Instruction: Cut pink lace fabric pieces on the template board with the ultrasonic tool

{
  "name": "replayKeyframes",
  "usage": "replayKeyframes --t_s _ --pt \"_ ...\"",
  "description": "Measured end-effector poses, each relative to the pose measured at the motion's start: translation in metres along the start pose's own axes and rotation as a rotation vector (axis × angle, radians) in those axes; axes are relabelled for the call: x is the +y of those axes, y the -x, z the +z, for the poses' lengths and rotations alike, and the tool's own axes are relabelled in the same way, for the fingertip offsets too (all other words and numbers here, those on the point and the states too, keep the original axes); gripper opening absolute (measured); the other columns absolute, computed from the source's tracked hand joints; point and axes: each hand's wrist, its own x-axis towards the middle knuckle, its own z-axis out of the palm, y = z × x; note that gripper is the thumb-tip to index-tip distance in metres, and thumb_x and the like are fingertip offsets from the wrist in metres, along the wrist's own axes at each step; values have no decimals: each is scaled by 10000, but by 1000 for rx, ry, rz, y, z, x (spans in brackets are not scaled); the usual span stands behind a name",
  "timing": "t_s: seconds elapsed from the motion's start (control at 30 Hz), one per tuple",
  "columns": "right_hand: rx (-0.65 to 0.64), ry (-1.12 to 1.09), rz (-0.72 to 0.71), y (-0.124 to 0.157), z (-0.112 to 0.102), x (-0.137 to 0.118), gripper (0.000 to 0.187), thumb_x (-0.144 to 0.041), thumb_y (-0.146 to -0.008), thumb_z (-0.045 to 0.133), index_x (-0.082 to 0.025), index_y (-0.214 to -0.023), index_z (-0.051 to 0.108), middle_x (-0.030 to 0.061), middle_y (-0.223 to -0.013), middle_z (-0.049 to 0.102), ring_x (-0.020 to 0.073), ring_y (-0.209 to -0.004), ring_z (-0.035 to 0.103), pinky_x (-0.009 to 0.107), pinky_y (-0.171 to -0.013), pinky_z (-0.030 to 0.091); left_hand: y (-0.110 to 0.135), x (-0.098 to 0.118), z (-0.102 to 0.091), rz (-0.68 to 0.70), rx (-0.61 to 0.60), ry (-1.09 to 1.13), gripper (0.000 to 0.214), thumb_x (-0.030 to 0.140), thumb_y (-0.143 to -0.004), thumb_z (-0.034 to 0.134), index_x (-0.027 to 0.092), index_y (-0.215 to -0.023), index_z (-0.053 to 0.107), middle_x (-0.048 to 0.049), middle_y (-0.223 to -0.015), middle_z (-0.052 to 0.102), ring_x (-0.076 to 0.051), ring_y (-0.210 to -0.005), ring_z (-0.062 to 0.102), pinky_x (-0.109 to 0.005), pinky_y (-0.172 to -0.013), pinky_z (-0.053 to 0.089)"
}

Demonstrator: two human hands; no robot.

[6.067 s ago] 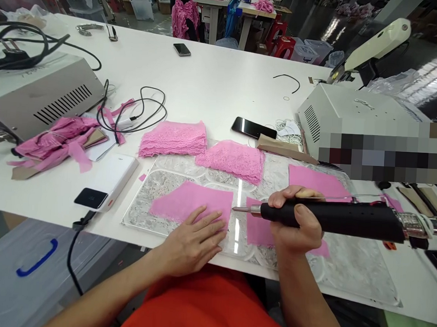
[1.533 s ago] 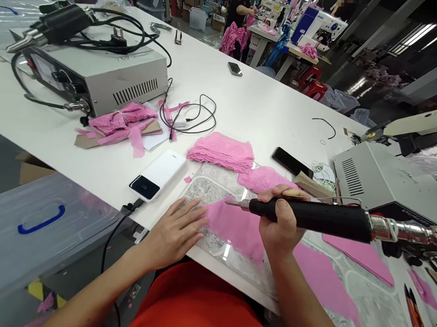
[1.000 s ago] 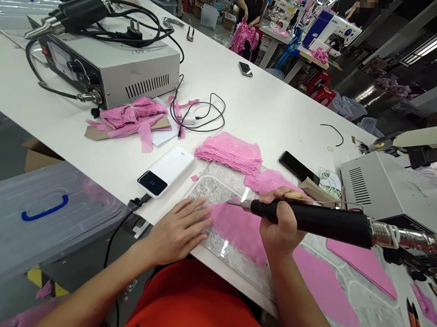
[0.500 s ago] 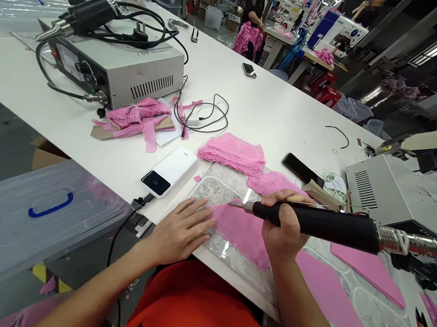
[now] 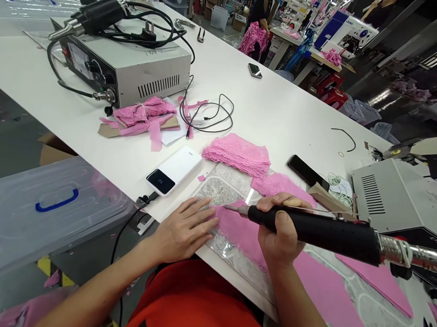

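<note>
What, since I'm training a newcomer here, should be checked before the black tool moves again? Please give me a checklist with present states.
1. Right hand firmly around the black tool: ok, it wraps the handle.
2. Left hand off the metal tip: ok, close by but apart.
3. Tip touching the pink cloth: cannot tell; it is over the cloth near an edge.
4. Whole cloth in sight: not ok, the right hand hides part.
5. Power bank clear of both hands: ok, it lies apart on the table.
6. Tool hot: cannot tell.
</note>
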Motion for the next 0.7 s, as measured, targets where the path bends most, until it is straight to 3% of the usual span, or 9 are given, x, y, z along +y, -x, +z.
replayKeyframes --t_s 0.4,0.7 --pt "-27 9 5 1 0 0 131 -183 -742 634 -219 -820 536 -40 -787 564 96 -623 586 303 -649 529 2 0 3 30 68 -27 291 225 -920 567 135 -1195 599 -113 -1182 682 -302 -1279 523 -470 -1041 462" --pt "20 -87 52 4 -5 -17 114 -200 -746 631 -216 -836 563 -25 -804 550 94 -628 577 301 -653 518 3 -2 4 107 159 -46 259 135 -878 562 108 -1131 610 -119 -1056 717 -282 -1185 595 -433 -957 527"
